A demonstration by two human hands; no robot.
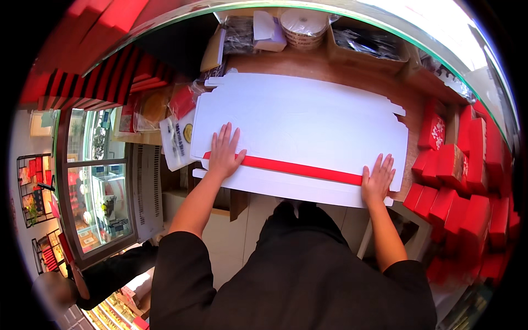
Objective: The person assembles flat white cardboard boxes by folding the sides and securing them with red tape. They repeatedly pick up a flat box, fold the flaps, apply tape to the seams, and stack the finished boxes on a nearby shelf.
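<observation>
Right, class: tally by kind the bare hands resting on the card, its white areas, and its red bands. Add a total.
Hands: 2 (left hand, right hand)
White areas: 2 (large upper area, narrow lower area)
Red band: 1
Total: 5

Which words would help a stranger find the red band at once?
On the wooden table lies a big white cardboard sheet. Near its closer edge, the red band stretches between the left hand and right hand. Its colour alone breaks the white.
</observation>
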